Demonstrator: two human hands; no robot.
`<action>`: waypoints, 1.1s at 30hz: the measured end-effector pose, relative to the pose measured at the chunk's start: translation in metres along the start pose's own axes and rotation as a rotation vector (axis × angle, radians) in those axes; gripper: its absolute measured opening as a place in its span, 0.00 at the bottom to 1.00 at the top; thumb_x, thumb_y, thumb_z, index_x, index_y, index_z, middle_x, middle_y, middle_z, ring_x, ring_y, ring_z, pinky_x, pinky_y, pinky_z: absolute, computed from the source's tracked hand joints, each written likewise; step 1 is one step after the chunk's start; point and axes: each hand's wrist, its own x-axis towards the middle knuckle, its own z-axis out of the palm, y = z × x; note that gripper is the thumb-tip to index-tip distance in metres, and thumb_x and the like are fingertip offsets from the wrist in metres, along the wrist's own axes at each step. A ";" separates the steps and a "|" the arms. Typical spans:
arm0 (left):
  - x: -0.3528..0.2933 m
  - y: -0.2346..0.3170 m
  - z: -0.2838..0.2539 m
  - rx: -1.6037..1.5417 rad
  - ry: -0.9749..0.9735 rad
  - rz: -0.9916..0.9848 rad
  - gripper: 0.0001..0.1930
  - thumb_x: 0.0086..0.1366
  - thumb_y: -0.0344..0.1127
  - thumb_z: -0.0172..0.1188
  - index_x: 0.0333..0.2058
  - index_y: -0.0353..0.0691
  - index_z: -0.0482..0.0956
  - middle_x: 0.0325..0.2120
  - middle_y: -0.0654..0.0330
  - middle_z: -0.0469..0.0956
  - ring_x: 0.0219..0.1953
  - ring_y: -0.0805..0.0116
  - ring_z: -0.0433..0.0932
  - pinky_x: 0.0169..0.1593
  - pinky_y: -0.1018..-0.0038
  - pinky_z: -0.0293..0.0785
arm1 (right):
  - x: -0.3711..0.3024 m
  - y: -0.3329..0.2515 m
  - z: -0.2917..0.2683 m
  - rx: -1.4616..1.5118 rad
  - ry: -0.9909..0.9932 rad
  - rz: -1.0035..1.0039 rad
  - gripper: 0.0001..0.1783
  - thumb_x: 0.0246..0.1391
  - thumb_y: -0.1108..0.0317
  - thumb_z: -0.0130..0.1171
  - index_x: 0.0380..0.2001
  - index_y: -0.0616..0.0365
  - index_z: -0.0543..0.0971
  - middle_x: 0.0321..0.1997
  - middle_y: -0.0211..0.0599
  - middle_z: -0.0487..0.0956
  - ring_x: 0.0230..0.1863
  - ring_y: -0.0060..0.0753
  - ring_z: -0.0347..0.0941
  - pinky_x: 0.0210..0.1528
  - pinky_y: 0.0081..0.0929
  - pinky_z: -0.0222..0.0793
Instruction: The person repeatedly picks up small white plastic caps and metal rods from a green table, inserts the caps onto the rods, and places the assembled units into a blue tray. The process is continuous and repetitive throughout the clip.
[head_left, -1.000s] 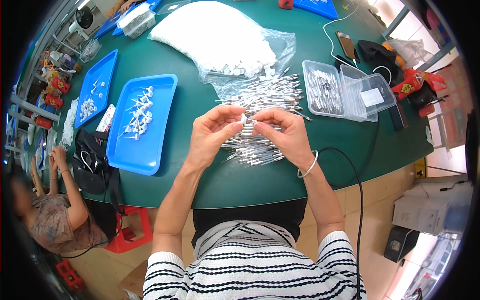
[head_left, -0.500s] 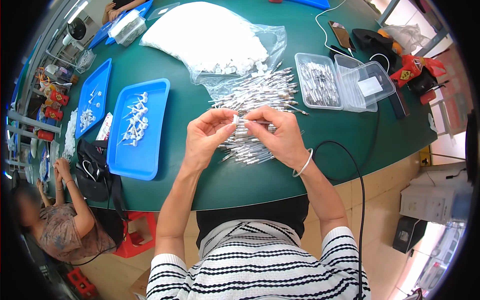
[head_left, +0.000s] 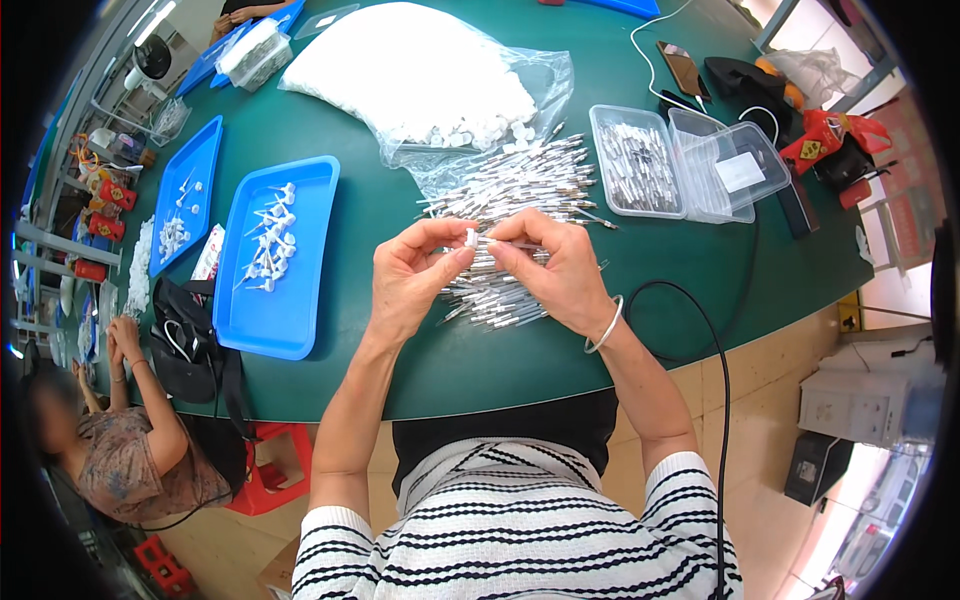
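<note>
Between thumb and fingers my left hand [head_left: 412,268] pinches a small white plastic cap [head_left: 471,238]. My right hand [head_left: 548,268] grips a thin, pale metallic rod [head_left: 512,244], its end meeting the cap. Whether the rod sits inside the cap or only touches it, I cannot tell. Beneath and behind both hands spreads a loose pile of similar slim rods [head_left: 545,180]. Beyond it lies a clear plastic bag [head_left: 430,70] heaped with white caps. To the left, a blue tray [head_left: 285,335] holds several capped rods [head_left: 268,250].
A clear box [head_left: 640,165] of rods stands right of the pile, beside clear lids [head_left: 740,172] and a phone [head_left: 683,70]. A black cable [head_left: 705,335] hangs over the table's front edge. Another blue tray [head_left: 205,150], a black bag [head_left: 185,345] and a seated co-worker [head_left: 135,440] are at left.
Both hands stay in almost the same place, still holding the cap and rod together. Only slight finger shifts show.
</note>
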 end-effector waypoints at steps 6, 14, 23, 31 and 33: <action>0.001 -0.002 0.000 -0.012 0.008 -0.018 0.13 0.57 0.23 0.65 0.41 0.31 0.78 0.38 0.59 0.78 0.38 0.78 0.73 0.43 0.81 0.74 | 0.000 -0.004 -0.002 -0.058 -0.016 -0.023 0.05 0.52 0.72 0.61 0.30 0.63 0.78 0.23 0.36 0.77 0.21 0.25 0.70 0.26 0.23 0.66; 0.001 -0.009 -0.004 -0.089 -0.048 -0.061 0.12 0.56 0.24 0.65 0.39 0.33 0.76 0.33 0.62 0.77 0.36 0.77 0.76 0.42 0.81 0.75 | 0.002 -0.010 -0.006 -0.208 -0.032 -0.125 0.04 0.50 0.74 0.61 0.27 0.62 0.76 0.23 0.37 0.75 0.23 0.33 0.71 0.27 0.27 0.67; -0.003 0.001 0.004 -0.172 -0.025 0.014 0.13 0.57 0.22 0.65 0.41 0.31 0.76 0.36 0.60 0.77 0.38 0.77 0.74 0.44 0.81 0.73 | 0.003 -0.010 -0.005 0.108 -0.092 0.036 0.04 0.52 0.76 0.61 0.32 0.64 0.78 0.28 0.32 0.79 0.31 0.21 0.76 0.35 0.20 0.72; -0.007 0.007 0.005 -0.029 -0.071 0.200 0.11 0.58 0.19 0.61 0.40 0.29 0.77 0.38 0.58 0.75 0.41 0.73 0.76 0.46 0.77 0.75 | 0.001 -0.012 -0.005 0.308 -0.195 0.231 0.05 0.55 0.77 0.58 0.36 0.67 0.78 0.33 0.34 0.78 0.33 0.20 0.76 0.36 0.17 0.74; -0.008 0.008 0.005 0.021 -0.079 0.234 0.10 0.58 0.19 0.61 0.39 0.30 0.78 0.39 0.56 0.74 0.42 0.71 0.76 0.46 0.77 0.76 | 0.000 -0.009 -0.005 0.332 -0.204 0.213 0.05 0.56 0.77 0.58 0.35 0.67 0.78 0.33 0.34 0.78 0.33 0.20 0.76 0.37 0.17 0.74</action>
